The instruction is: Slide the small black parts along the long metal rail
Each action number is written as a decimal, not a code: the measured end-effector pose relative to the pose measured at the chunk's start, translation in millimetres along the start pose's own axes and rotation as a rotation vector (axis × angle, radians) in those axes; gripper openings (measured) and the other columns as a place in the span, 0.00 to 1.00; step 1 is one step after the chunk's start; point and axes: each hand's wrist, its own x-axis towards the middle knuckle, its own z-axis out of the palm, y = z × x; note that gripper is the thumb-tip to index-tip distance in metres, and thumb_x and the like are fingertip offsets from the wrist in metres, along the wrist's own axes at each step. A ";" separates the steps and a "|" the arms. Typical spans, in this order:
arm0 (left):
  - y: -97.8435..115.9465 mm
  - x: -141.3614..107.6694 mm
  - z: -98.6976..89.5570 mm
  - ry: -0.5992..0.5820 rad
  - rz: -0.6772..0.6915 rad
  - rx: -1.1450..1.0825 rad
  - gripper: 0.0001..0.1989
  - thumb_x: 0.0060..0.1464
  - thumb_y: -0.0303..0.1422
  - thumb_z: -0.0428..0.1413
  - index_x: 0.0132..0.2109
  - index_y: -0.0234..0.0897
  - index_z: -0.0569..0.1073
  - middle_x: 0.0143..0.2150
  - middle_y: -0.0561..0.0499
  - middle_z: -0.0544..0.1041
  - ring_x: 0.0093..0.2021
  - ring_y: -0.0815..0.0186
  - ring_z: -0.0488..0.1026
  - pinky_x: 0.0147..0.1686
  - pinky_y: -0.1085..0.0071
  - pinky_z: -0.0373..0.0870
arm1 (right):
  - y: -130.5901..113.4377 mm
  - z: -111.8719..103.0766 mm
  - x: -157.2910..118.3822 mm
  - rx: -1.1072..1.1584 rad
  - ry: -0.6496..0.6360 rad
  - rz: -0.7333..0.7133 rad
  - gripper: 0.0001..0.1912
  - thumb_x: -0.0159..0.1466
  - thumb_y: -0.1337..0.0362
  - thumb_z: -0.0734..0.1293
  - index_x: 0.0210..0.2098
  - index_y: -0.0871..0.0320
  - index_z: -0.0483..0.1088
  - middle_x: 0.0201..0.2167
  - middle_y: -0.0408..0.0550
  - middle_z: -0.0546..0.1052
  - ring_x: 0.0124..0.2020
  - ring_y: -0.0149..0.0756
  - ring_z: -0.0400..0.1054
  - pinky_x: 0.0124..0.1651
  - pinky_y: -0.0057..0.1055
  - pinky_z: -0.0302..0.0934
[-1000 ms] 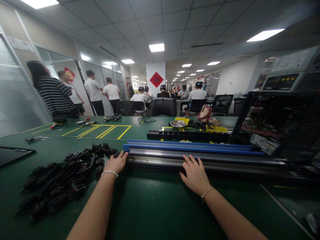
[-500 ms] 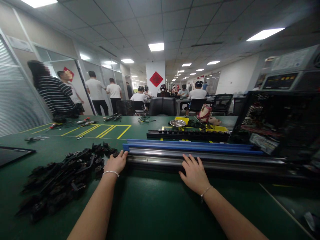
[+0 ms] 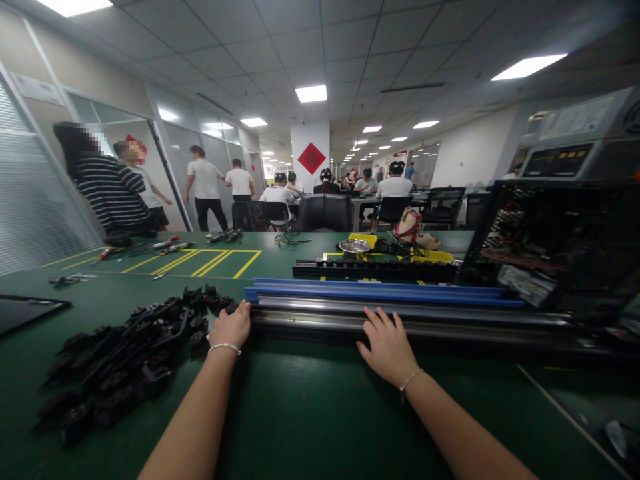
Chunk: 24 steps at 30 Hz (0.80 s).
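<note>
A long, shiny metal rail (image 3: 320, 323) lies crosswise in front of me on the green table. At its left end my left hand (image 3: 231, 327) has its fingers closed together over the end. My right hand (image 3: 389, 343) rests on the rail's near side around the middle, fingers spread and thumb apart. Just behind lies a long blue rail (image 3: 380, 291), parallel to the metal one. To the left of my left hand is a heap of black plastic and metal parts (image 3: 125, 360). Under my right palm the rail is partly hidden.
Behind the rails stands a black strip with a row of small parts (image 3: 370, 268), near a metal bowl (image 3: 355, 247) and a yellow tray (image 3: 433, 257). An opened computer case (image 3: 545, 233) stands at right. Tools (image 3: 173, 245) lie at the far left. People stand and sit beyond.
The fingers of my left hand have drawn slightly closer together at the rail's end. My right hand and the rails stay put. Two people in white shirts have moved right in the background.
</note>
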 end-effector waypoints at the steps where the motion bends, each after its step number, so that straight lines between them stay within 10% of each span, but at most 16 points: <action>1: 1.2 -1.5 -0.7 0.002 -0.008 -0.004 0.27 0.59 0.44 0.33 0.57 0.42 0.65 0.51 0.41 0.72 0.51 0.51 0.67 0.48 0.54 0.60 | 0.0 -0.1 0.2 0.001 -0.001 0.000 0.14 0.59 0.58 0.60 0.39 0.58 0.69 0.59 0.52 0.62 0.59 0.51 0.51 0.60 0.52 0.39; 24: -38.1 -2.0 -23.4 0.193 -0.426 0.035 0.24 0.56 0.44 0.37 0.50 0.46 0.72 0.54 0.38 0.65 0.56 0.46 0.57 0.47 0.49 0.56 | -0.4 3.0 0.7 0.002 -0.005 -0.002 0.13 0.59 0.58 0.59 0.38 0.58 0.69 0.58 0.52 0.62 0.60 0.51 0.50 0.60 0.52 0.38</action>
